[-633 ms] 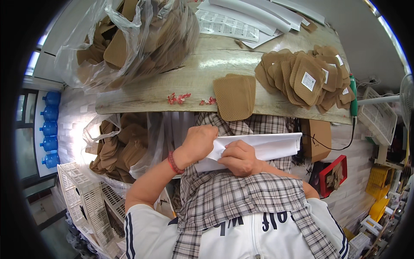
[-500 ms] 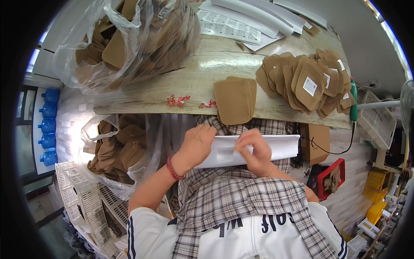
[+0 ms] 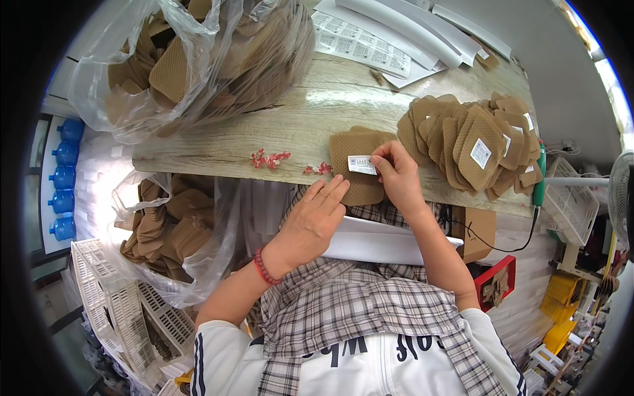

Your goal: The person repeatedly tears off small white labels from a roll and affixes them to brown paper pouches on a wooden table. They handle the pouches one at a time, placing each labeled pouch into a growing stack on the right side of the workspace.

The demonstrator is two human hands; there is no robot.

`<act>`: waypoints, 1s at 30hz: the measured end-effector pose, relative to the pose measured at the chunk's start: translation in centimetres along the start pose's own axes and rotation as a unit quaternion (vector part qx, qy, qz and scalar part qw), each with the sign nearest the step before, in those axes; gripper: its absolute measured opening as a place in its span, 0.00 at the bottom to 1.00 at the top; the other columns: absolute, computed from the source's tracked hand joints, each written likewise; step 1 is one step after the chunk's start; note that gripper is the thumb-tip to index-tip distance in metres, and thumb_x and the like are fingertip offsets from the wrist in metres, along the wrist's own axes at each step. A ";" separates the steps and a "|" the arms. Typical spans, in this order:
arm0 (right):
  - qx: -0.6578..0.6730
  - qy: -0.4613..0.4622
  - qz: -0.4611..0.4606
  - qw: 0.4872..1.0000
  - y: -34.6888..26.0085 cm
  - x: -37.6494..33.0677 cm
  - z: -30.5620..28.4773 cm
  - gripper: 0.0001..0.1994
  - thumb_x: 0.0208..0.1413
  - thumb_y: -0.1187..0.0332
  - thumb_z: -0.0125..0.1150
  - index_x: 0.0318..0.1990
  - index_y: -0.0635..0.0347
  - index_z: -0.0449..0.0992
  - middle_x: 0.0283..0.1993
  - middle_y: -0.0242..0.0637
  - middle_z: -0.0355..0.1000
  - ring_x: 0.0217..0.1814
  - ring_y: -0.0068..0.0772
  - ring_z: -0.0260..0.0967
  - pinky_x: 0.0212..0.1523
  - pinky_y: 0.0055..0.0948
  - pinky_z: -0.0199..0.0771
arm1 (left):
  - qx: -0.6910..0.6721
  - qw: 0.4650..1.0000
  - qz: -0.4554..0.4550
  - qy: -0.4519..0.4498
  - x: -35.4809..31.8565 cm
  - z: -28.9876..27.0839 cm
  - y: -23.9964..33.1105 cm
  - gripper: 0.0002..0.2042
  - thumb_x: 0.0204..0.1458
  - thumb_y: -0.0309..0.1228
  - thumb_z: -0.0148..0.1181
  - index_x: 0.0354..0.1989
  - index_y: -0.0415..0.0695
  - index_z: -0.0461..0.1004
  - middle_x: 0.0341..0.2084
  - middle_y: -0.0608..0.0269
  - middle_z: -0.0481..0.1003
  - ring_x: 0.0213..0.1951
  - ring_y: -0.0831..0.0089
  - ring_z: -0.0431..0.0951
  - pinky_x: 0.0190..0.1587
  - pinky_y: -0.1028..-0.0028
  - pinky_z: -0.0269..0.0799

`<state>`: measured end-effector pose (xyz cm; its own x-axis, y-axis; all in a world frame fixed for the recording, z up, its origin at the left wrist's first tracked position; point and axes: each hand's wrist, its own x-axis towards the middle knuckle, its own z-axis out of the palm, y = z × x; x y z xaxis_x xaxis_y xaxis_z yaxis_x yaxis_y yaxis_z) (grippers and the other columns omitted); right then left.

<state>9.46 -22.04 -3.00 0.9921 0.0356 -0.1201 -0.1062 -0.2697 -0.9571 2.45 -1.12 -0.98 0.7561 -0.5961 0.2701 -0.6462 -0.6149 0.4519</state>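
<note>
A small stack of brown textured pads [image 3: 349,144] lies at the table's near edge in front of me. Pinched between the thumb and finger of my right hand [image 3: 401,177] is the right end of a white printed sticker [image 3: 360,165], which lies over the top pad. Whether the sticker is stuck down I cannot tell. My left hand [image 3: 313,223] has its fingers stretched out, the tips touching or close to the pad's lower left corner. Below both hands a white, curled sheet [image 3: 373,247] rests across my lap, partly under my left hand.
Brown pads with white stickers [image 3: 472,142] are heaped at the right, beside a green-handled tool [image 3: 539,178]. Sticker sheets [image 3: 363,43] lie at the back. Clear plastic bags of pads stand on the table [image 3: 264,79] and below it [image 3: 221,244]. Red-and-white scraps [image 3: 269,158] lie nearby.
Both hands have moved up from the white sheet on my lap to the pad stack. A sticker now shows in my right hand, and my left fingers have straightened.
</note>
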 end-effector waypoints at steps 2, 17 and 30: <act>-0.038 0.010 -0.027 0.999 0.4 0.1 0.1 0.03 0.59 0.77 0.61 0.36 0.65 0.73 0.26 0.36 0.73 0.27 0.24 0.68 0.31 0.27 0.69 | -0.003 1.000 -0.002 0.005 0.1 0.1 -0.1 0.04 0.46 0.16 0.52 0.31 0.33 0.71 0.59 0.41 0.70 0.66 0.49 0.67 0.68 0.51 0.60; -0.077 0.011 -0.033 0.996 0.1 0.2 0.2 0.03 0.59 0.76 0.62 0.36 0.65 0.74 0.28 0.39 0.74 0.29 0.29 0.70 0.32 0.29 0.71 | -0.018 1.000 -0.007 0.016 0.4 0.0 -0.1 0.05 0.45 0.16 0.53 0.31 0.33 0.71 0.60 0.38 0.67 0.62 0.49 0.70 0.67 0.52 0.61; -0.118 0.028 -0.076 0.990 0.0 0.1 0.5 0.04 0.56 0.75 0.63 0.35 0.65 0.73 0.29 0.48 0.76 0.32 0.48 0.75 0.34 0.40 0.73 | 0.013 1.000 0.009 -0.012 1.3 -0.5 0.4 0.04 0.45 0.17 0.52 0.30 0.35 0.71 0.59 0.39 0.68 0.63 0.49 0.67 0.68 0.48 0.56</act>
<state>9.54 -21.58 -3.09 0.9982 0.0424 0.0420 0.0572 -0.4823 -0.8742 3.29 -1.89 -0.05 0.7423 -0.6189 0.2570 -0.6618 -0.6170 0.4259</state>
